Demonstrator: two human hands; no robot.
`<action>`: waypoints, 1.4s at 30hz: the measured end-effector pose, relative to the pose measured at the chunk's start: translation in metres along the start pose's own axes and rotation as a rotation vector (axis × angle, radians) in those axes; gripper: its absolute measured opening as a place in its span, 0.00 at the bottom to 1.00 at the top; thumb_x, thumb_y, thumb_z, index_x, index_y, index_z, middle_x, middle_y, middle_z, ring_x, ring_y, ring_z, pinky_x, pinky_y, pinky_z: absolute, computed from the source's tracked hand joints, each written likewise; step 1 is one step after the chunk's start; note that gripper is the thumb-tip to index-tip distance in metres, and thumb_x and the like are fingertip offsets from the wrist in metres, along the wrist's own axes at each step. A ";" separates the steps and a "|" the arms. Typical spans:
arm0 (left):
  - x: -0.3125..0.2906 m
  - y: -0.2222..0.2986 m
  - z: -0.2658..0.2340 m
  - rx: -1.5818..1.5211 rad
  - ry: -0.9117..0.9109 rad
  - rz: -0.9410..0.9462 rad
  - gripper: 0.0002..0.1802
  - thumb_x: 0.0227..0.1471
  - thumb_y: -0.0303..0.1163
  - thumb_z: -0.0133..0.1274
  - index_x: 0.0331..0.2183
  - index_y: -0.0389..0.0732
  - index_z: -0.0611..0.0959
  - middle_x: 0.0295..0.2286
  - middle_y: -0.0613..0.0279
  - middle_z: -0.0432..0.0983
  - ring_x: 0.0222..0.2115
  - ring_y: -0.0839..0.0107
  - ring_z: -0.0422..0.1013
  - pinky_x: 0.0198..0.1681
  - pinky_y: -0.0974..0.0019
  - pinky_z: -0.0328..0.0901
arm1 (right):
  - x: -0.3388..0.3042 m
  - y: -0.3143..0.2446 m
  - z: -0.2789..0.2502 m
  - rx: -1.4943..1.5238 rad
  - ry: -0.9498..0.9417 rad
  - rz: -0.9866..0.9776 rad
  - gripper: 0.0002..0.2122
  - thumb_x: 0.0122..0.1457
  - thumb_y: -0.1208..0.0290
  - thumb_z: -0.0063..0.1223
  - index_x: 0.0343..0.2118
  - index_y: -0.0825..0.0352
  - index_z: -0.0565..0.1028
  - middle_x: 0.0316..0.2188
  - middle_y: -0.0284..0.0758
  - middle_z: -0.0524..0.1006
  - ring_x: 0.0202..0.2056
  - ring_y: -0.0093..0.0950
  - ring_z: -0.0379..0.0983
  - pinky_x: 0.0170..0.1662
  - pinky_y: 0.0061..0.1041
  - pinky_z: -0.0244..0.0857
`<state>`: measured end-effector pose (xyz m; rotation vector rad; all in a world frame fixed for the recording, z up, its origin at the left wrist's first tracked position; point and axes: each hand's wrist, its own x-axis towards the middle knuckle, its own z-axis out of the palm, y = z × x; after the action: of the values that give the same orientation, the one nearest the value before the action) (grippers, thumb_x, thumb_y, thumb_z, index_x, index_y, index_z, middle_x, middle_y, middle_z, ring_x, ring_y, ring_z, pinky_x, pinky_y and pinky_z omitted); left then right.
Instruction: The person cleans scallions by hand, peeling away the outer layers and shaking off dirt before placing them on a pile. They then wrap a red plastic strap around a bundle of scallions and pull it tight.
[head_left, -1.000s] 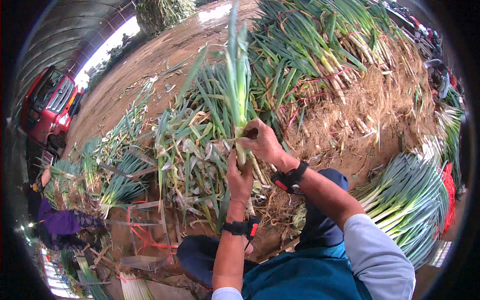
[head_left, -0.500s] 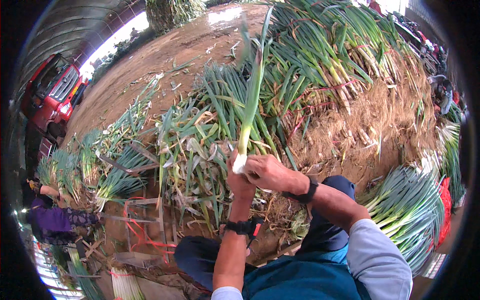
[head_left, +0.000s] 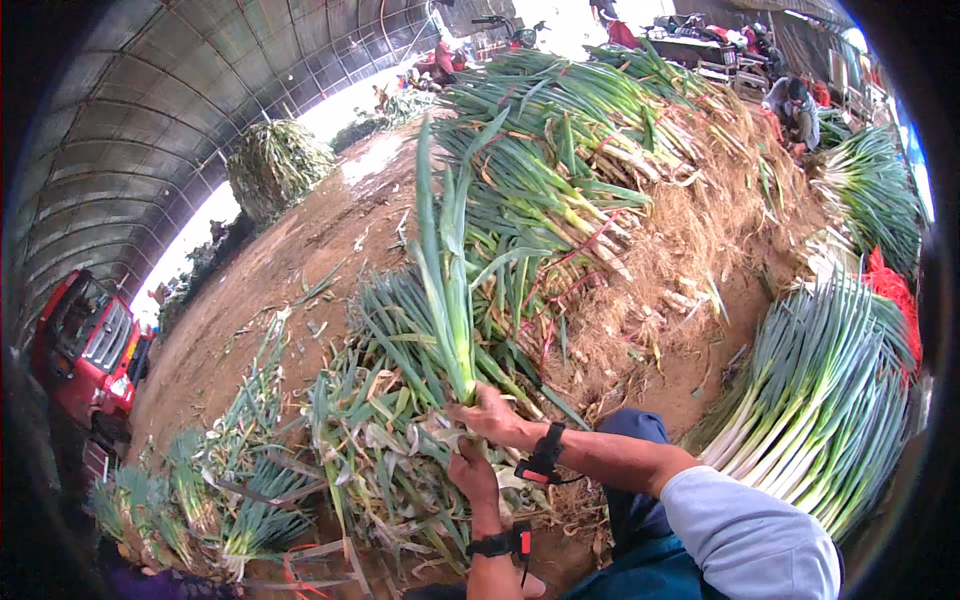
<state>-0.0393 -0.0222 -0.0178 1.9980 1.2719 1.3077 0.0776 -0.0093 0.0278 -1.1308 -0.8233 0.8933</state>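
My right hand (head_left: 495, 417) is closed round the lower stalk of a large green onion (head_left: 450, 310), whose long leaves point up and away from me. Its white base is mostly hidden by the hand. Just below, my left hand (head_left: 474, 476) has its fingers curled, close under the right hand; what they hold, if anything, does not show. Beneath both hands spreads a heap of stripped leaves and peelings (head_left: 370, 440). Untrimmed green onions with brown roots (head_left: 590, 200) are piled beyond, some tied in red string.
At my right lies a big stack of cleaned green onions (head_left: 810, 400), with red netting (head_left: 890, 300) behind. Smaller bundles (head_left: 255, 520) lie at lower left by a metal frame. A red truck (head_left: 95, 350) stands at far left; another person (head_left: 797, 110) crouches at far right.
My view has tipped up and away. The right hand has moved onto the onion's lower stalk, covering its white base. My left hand, which was at that base, is now lower.
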 end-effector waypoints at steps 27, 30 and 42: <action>0.113 0.056 -0.147 -0.152 -0.365 0.044 0.17 0.55 0.41 0.56 0.39 0.37 0.80 0.26 0.67 0.77 0.24 0.75 0.69 0.30 0.66 0.66 | 0.001 -0.007 -0.034 -0.860 -0.266 -0.308 0.15 0.47 0.75 0.58 0.38 0.68 0.70 0.29 0.49 0.76 0.35 0.51 0.73 0.36 0.42 0.67; 0.098 0.052 -0.142 -0.019 -0.499 -0.146 0.10 0.57 0.36 0.52 0.35 0.40 0.80 0.21 0.61 0.75 0.22 0.61 0.72 0.28 0.59 0.67 | 0.002 -0.016 -0.052 -1.006 -0.230 -0.372 0.12 0.49 0.70 0.56 0.34 0.66 0.67 0.26 0.48 0.75 0.32 0.51 0.72 0.32 0.47 0.65; 0.091 0.049 -0.160 0.350 -0.636 0.712 0.03 0.51 0.25 0.53 0.30 0.36 0.79 0.27 0.52 0.78 0.27 0.56 0.76 0.28 0.59 0.68 | 0.013 -0.003 -0.056 -0.989 -0.307 -0.555 0.07 0.49 0.75 0.50 0.31 0.66 0.67 0.27 0.44 0.74 0.33 0.47 0.73 0.32 0.42 0.66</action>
<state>-0.1452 0.0135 0.1364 2.9481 0.5130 0.5777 0.1342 -0.0196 0.0195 -1.4821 -1.8380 0.1426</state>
